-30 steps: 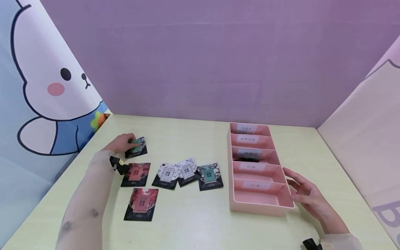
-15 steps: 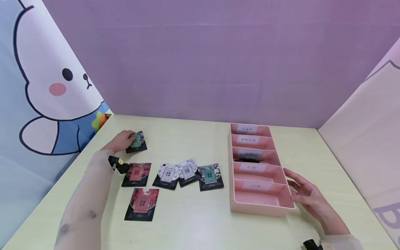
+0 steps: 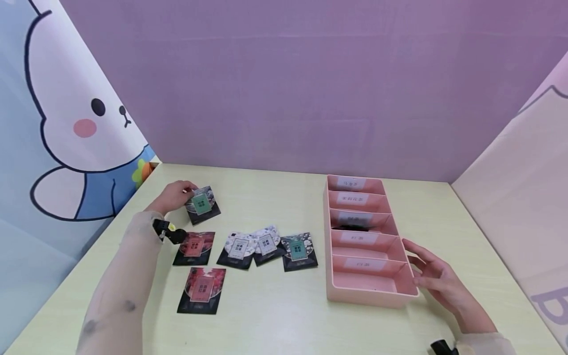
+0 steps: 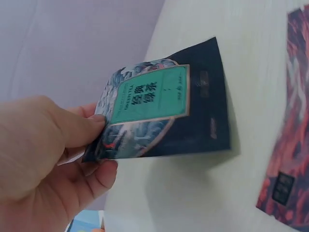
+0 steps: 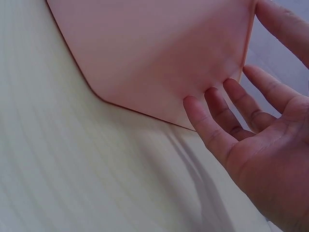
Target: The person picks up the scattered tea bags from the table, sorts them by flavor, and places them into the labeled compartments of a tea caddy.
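Note:
At the table's far left, my left hand (image 3: 176,195) pinches a green-labelled tea sachet (image 4: 149,96) by its edge between thumb and fingers. In the left wrist view the sachet tilts above the table, its shadow beneath it. My right hand (image 3: 437,281) is at the right side of a pink divided box (image 3: 372,298), fingers lightly bent. The right wrist view has its fingertips (image 5: 190,102) against the box's outer wall. White labels mark the compartments, and a dark sachet (image 3: 351,228) sits in the middle one.
Two red sachets (image 3: 193,248) lie in front of the left hand, one nearer the camera. Two white sachets (image 3: 236,250) overlap at mid-table, beside another green-labelled sachet (image 3: 299,252) left of the box. A purple backdrop (image 3: 284,98) rises behind the table (image 3: 266,315).
My left hand has picked the green-labelled sachet up off the table, and the sachet has moved right and slightly away, its label now uncovered. The right hand and box have stayed put.

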Motion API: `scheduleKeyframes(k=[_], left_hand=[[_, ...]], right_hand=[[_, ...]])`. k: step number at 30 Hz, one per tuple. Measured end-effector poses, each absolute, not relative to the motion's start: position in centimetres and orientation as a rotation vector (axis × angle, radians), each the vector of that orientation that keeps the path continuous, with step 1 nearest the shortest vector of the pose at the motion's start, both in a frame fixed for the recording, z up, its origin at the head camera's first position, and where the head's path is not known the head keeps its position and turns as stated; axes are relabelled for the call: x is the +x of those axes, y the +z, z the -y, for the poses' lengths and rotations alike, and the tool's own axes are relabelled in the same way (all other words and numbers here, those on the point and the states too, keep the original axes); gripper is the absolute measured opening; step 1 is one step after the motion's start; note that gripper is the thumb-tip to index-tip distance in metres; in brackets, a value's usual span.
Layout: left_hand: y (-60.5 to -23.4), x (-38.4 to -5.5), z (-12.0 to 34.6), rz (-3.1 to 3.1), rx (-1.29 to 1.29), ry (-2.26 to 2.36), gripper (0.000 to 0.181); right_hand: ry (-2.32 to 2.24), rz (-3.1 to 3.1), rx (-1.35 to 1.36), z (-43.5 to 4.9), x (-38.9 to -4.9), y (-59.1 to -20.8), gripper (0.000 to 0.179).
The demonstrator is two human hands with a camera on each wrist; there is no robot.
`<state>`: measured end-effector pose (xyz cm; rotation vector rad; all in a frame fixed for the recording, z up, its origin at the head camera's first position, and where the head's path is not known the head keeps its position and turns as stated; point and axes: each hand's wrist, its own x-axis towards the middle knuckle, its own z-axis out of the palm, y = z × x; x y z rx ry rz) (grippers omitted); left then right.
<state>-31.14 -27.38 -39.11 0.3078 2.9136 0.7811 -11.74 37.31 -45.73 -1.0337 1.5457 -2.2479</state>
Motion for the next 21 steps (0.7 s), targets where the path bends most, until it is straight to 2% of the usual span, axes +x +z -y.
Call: scheduleKeyframes(k=[21], left_hand=[[-34.6, -30.5, 23.9, -2.978, 0.406, 0.894, 0.021]], right_hand=[[-2.247, -1.511, -1.051, -37.0, -11.3, -45.2, 0.072]])
